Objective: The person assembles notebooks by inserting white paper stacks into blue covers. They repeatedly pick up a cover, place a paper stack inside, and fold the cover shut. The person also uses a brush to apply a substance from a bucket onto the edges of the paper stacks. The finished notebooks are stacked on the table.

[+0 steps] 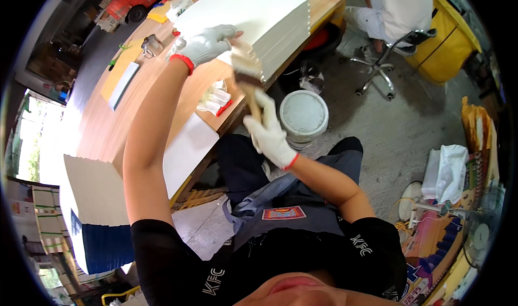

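My right hand [271, 136], in a white glove with a red cuff, is closed around the wooden handle of a wide brush [247, 71]. The brush's pale bristles are up at the near corner of a tall stack of white sheets [253, 9]; motion blur hides whether they touch it. My left hand [208, 44], also gloved, reaches over the near left part of the stack with its fingers stretched out. Some bare fingertips show past the glove. Below the stack, a crumpled white glove with a red cuff [216, 98] lies on the wooden table [100, 125].
A white-topped bucket [304, 117] stands on the floor beside my knees. A metal mug [152, 46] and a pale bar [123, 85] lie left on the table. White board [189, 149] lies at the near edge. Another person [402, 9] sits by an office chair [377, 63].
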Demonstrator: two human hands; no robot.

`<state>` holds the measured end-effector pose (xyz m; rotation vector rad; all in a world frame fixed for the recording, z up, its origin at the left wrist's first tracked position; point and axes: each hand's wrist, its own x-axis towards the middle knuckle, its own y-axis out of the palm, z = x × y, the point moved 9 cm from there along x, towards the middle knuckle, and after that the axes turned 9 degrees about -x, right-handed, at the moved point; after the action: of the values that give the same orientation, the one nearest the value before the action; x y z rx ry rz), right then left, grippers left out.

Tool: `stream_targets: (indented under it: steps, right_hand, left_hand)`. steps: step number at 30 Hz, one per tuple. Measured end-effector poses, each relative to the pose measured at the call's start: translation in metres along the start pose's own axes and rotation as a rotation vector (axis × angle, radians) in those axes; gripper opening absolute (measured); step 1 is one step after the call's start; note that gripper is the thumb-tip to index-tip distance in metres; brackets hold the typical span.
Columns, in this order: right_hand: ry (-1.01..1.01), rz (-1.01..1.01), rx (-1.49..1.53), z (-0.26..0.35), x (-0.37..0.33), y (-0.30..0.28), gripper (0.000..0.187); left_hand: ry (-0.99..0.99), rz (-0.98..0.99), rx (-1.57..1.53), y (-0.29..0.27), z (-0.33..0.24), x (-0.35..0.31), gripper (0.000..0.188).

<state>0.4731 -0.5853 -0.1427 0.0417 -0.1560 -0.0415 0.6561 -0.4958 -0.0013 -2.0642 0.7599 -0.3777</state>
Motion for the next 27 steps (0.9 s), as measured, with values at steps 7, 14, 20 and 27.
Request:
stream_targets:
  steps: [7, 14, 20, 27]
  right_hand:
    - [0.163, -0.186, -0.163, -0.013, 0.003, -0.133, 0.059]
    - [0.449, -0.107, -1.071, -0.164, 0.009, -0.260, 0.062]
    - [0.610, 0.101, -1.085, -0.285, 0.014, -0.219, 0.065]
    - [0.242, 0.221, -1.472, -0.268, 0.045, -0.188, 0.091]
  left_hand:
    - [0.182, -0.396, 0.141, 0.035, -0.003, -0.053, 0.041]
    - [0.159, -0.447, 0.211, 0.032, -0.014, -0.059, 0.034]
    - [0.134, -0.481, 0.541, 0.029, -0.014, -0.053, 0.033]
    - [-0.369, -0.516, -0.487, 0.011, 0.024, -0.019, 0.023]
